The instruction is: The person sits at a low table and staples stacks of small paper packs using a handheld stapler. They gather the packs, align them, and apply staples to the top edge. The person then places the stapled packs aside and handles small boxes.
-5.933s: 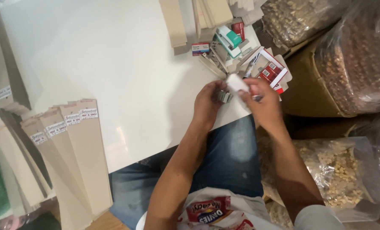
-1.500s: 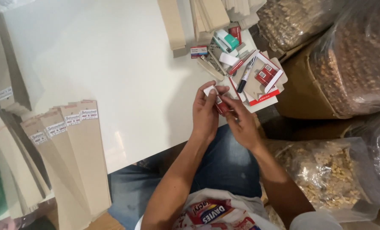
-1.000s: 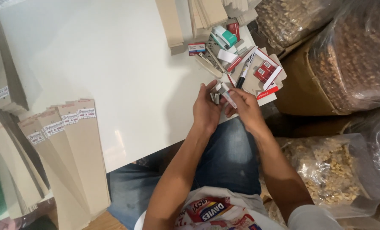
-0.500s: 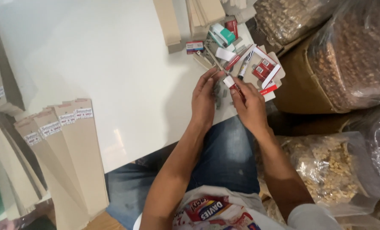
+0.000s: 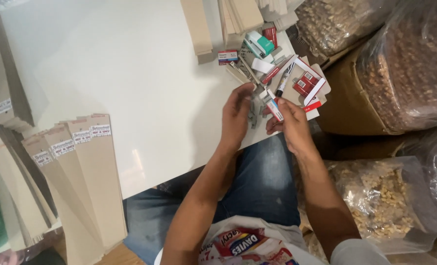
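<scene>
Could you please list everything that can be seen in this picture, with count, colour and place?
table: one, white, centre.
labelled card strips: a fanned stack, tan, lower left.
plain card strips: several, tan, top edge.
stapler: one, teal and white, top centre.
open box: one, white and red, right table edge.
marker: one, black and white, on the box.
bags of nuts: several, clear, right side.
grey staple strips: a few, between the hands.
small box: one, white and red, in right hand.
left hand: touching the strips.
right hand: holding the small box.
</scene>
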